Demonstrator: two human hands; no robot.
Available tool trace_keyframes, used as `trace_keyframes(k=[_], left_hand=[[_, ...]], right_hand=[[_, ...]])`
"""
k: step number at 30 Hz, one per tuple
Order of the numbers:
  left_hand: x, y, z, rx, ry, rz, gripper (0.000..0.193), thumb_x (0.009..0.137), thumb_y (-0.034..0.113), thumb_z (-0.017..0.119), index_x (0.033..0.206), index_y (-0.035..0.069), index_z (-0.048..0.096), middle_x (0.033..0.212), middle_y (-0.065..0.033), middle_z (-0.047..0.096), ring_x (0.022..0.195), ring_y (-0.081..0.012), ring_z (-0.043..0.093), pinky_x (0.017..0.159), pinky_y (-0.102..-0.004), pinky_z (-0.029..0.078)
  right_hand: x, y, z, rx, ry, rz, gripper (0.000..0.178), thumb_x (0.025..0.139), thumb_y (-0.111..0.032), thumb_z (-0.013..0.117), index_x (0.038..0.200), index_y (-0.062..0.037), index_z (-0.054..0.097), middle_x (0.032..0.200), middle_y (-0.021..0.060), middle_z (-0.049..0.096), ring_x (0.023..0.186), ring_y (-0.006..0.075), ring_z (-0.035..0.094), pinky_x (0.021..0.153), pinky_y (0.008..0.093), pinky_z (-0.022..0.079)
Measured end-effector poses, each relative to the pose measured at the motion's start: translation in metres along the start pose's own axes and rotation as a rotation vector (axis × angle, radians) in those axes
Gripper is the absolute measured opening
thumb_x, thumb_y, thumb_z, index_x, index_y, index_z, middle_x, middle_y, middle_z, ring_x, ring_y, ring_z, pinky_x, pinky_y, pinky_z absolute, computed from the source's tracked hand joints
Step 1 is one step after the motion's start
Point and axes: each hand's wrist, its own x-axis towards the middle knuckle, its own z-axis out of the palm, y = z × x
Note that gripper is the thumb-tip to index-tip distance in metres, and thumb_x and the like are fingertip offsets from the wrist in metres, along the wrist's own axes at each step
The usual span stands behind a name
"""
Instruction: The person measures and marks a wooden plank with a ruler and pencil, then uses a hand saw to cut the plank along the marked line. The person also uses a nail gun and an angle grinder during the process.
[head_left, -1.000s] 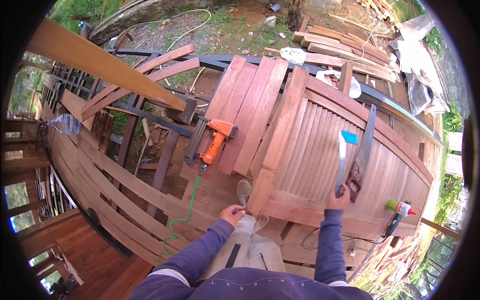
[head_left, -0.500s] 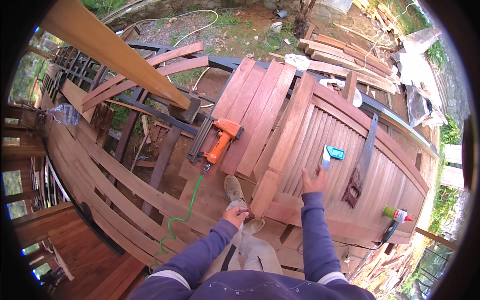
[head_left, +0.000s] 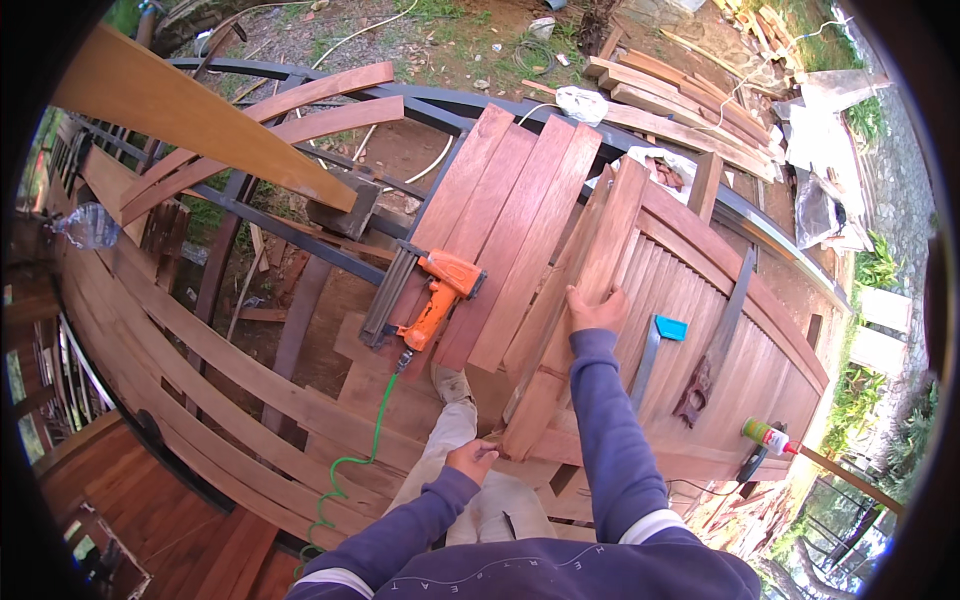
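Note:
My right hand (head_left: 598, 310) spans a reddish wooden plank (head_left: 575, 345), thumb and fingers at its two edges. This plank lies lengthwise over the slatted panel's left side. Close to its lower end, my left hand (head_left: 472, 459) is closed with fingers curled; whatever it holds is hidden. An orange nail gun (head_left: 438, 300) with a green coiled hose (head_left: 378, 425) rests on several reddish boards (head_left: 505, 220) to the left. Right of the plank, a try square with a blue handle (head_left: 671, 328) and a handsaw (head_left: 728, 325) lie on the slatted panel (head_left: 765, 370).
A green-and-white bottle with a red nozzle (head_left: 768, 437) lies at the panel's right end. A thick timber post (head_left: 220, 125) slants across the upper left. Curved boards and dark metal framing leave gaps at left. Stacked lumber (head_left: 690, 115) lies on the ground beyond.
My right hand has moved left from above the slats onto the plank. My left hand stays closed, slightly lower in view. The whole view has shifted a little.

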Motion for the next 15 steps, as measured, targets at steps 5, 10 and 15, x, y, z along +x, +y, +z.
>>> trace_keyframes(k=[5,10,15], left_hand=[[0.005,-0.011,0.002,-0.035,-0.04,-0.013,0.02,0.088,0.008,0.068,0.104,-0.002,0.066,0.095,-0.0106,0.072,0.087,-0.012,0.067,0.078,-0.0256,0.053],[0.006,-0.015,-0.001,-0.049,-0.056,-0.003,0.018,0.088,0.008,0.068,0.103,-0.002,0.066,0.093,-0.0093,0.072,0.084,-0.011,0.066,0.077,-0.0252,0.053],[0.006,-0.013,-0.002,0.006,-0.079,-0.004,0.018,0.088,0.009,0.069,0.102,-0.002,0.066,0.092,-0.0085,0.072,0.083,-0.0108,0.066,0.077,-0.0253,0.053]], right_hand=[[-0.001,0.001,0.001,-0.002,0.018,-0.004,0.083,0.064,-0.038,0.083,0.126,0.0057,0.048,0.123,0.0249,0.05,0.118,0.0407,0.048,0.101,0.0463,0.04],[-0.002,-0.006,-0.001,0.005,-0.013,-0.003,0.083,0.065,-0.038,0.083,0.126,0.0055,0.048,0.121,0.025,0.051,0.117,0.0409,0.048,0.101,0.0464,0.04],[-0.003,0.0,0.001,0.007,0.013,-0.004,0.083,0.065,-0.038,0.083,0.126,0.0054,0.048,0.122,0.0249,0.051,0.117,0.0408,0.049,0.101,0.0468,0.04]])
